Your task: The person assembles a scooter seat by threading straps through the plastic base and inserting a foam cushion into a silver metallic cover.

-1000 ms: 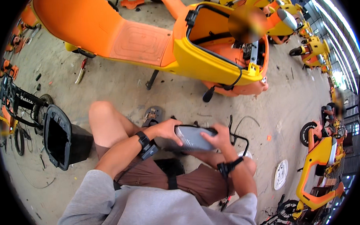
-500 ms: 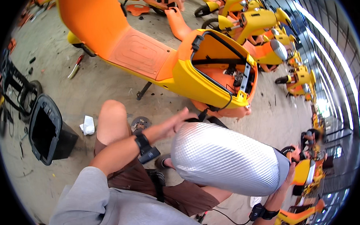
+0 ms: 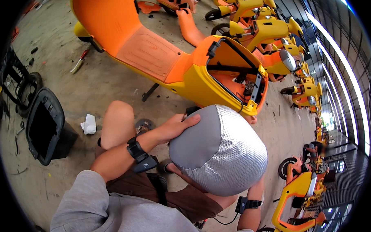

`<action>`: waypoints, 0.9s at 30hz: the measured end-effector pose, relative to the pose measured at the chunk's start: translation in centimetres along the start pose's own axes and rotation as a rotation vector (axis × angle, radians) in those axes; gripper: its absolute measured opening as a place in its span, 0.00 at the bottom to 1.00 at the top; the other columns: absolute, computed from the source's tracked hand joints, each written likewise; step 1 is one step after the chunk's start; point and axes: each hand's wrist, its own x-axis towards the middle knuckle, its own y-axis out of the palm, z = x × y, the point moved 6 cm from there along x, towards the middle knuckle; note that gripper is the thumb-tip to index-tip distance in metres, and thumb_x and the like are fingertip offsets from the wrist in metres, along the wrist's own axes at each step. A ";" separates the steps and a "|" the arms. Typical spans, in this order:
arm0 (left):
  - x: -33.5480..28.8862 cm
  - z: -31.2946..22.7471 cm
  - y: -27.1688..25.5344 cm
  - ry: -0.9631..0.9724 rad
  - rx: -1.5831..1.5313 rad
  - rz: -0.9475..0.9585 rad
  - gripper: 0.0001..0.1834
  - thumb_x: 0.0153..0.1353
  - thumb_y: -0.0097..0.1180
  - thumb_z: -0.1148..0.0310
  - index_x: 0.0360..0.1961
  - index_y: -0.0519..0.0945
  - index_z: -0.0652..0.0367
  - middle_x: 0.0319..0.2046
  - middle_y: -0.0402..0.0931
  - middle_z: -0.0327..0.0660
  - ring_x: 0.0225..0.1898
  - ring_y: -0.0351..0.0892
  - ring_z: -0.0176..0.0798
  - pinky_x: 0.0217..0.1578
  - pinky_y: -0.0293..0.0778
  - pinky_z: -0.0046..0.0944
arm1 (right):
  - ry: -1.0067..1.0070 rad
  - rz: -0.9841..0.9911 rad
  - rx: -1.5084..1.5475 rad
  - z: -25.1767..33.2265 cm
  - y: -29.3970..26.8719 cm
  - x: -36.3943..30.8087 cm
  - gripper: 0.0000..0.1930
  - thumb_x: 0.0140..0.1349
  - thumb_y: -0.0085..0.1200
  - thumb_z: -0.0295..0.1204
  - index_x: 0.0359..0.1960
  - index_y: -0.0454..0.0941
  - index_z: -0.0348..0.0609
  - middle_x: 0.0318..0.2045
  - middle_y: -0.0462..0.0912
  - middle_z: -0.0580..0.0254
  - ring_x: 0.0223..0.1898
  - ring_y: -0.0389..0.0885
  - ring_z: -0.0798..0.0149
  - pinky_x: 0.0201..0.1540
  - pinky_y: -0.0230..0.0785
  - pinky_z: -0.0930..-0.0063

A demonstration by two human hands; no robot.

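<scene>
A scooter seat [image 3: 235, 143] with a grey panel and a shiny silver textured cover is held up tilted over my lap, in front of the open scooter. My left hand [image 3: 177, 126] grips its left edge, the thumb lying on the grey panel and the fingers curled out of sight beneath. My right forearm reaches up to the seat's lower right side; the hand there is hidden behind the cover. Just beyond the seat stands a yellow and orange scooter [image 3: 152, 49], its seat compartment [image 3: 237, 83] uncovered, with wiring and metal parts inside.
On the floor at left are a black bin-like box [image 3: 66, 140], a crumpled white paper [image 3: 89, 124] and a red-handled tool [image 3: 80, 61]. A black frame with a wheel [image 3: 31, 84] stands beyond the box. More yellow scooters [image 3: 272, 33] line the back and right [image 3: 296, 196].
The seat has turned and tipped, so its grey panel now faces up at the left. My left hand has taken hold of its edge, and my right arm has moved left.
</scene>
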 end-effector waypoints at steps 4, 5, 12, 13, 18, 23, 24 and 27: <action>-0.5 -0.8 -0.6 0.021 0.122 -0.111 0.32 0.72 0.55 0.44 0.51 0.78 0.69 0.40 0.82 0.39 0.38 0.80 0.27 0.38 0.78 0.29 | 0.007 0.054 -0.044 -2.8 2.7 3.5 0.29 0.75 0.41 0.47 0.61 0.74 0.32 0.55 0.82 0.47 0.53 0.83 0.51 0.54 0.77 0.56; -0.7 -1.0 -0.8 0.008 0.123 -0.129 0.31 0.72 0.54 0.45 0.50 0.79 0.69 0.39 0.82 0.38 0.37 0.80 0.27 0.37 0.77 0.29 | 0.012 0.068 -0.053 -3.3 3.1 4.1 0.29 0.75 0.41 0.47 0.61 0.74 0.32 0.55 0.82 0.48 0.53 0.82 0.51 0.54 0.77 0.56; -0.4 -0.8 -2.1 0.098 0.153 -0.283 0.26 0.75 0.50 0.48 0.43 0.81 0.64 0.36 0.80 0.35 0.37 0.77 0.25 0.38 0.75 0.28 | 0.057 0.108 -0.067 -4.8 6.6 4.5 0.28 0.74 0.41 0.46 0.62 0.74 0.33 0.57 0.81 0.50 0.55 0.80 0.51 0.56 0.75 0.56; -0.5 -0.9 -2.2 0.117 0.178 -0.299 0.25 0.76 0.49 0.48 0.43 0.81 0.64 0.36 0.80 0.35 0.36 0.77 0.25 0.38 0.74 0.27 | 0.009 0.106 -0.110 -4.6 6.2 4.5 0.29 0.73 0.41 0.46 0.61 0.75 0.33 0.58 0.80 0.50 0.56 0.80 0.51 0.57 0.75 0.55; -2.2 -0.9 -2.4 0.302 0.241 -0.426 0.23 0.78 0.46 0.55 0.42 0.81 0.67 0.34 0.80 0.34 0.36 0.73 0.25 0.39 0.70 0.29 | -0.116 0.055 0.139 -1.7 7.0 1.7 0.30 0.72 0.41 0.48 0.61 0.76 0.35 0.58 0.81 0.51 0.56 0.80 0.50 0.59 0.73 0.56; -3.4 -1.7 -2.0 0.549 0.194 -0.160 0.25 0.78 0.41 0.59 0.38 0.82 0.71 0.31 0.80 0.43 0.36 0.74 0.36 0.41 0.71 0.36 | -0.773 0.318 0.088 4.6 5.7 -4.0 0.23 0.71 0.37 0.47 0.24 0.69 0.42 0.20 0.73 0.57 0.22 0.65 0.61 0.31 0.62 0.62; -3.8 -1.9 -1.7 0.529 0.116 -0.183 0.27 0.75 0.46 0.58 0.31 0.83 0.73 0.28 0.80 0.47 0.38 0.75 0.43 0.41 0.71 0.39 | -0.844 0.524 -0.072 6.3 7.4 -5.6 0.23 0.71 0.37 0.47 0.23 0.68 0.44 0.17 0.71 0.60 0.22 0.63 0.62 0.28 0.58 0.63; -4.3 -2.8 -1.3 0.585 0.042 -0.102 0.30 0.68 0.50 0.54 0.21 0.83 0.74 0.23 0.79 0.51 0.39 0.74 0.50 0.42 0.70 0.43 | -0.917 0.582 -0.142 8.2 7.9 -8.8 0.25 0.71 0.36 0.50 0.23 0.70 0.46 0.16 0.73 0.64 0.22 0.66 0.64 0.32 0.59 0.66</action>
